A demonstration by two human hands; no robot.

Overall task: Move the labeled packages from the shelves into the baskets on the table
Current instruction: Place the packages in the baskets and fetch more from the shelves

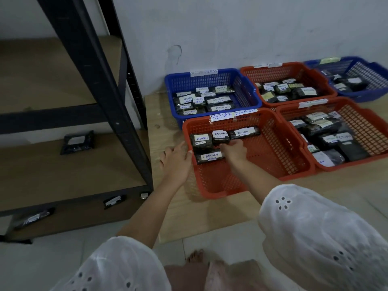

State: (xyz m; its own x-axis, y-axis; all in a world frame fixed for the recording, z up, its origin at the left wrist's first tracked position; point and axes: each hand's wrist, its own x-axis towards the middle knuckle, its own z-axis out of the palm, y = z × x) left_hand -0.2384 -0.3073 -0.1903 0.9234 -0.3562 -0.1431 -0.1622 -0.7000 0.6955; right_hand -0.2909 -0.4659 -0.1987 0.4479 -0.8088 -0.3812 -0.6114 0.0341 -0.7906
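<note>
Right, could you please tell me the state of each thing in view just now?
Near red basket: partly filled, four packages at its far left end.
Left hand: open, against that basket's left wall.
Right hand: inside the basket, on the packages; grip unclear.
Blue basket behind it: floor mostly covered.
Shelf package: lying flat, not yet moved.

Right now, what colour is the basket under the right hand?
Red: the basket shows best in the head view.
</note>
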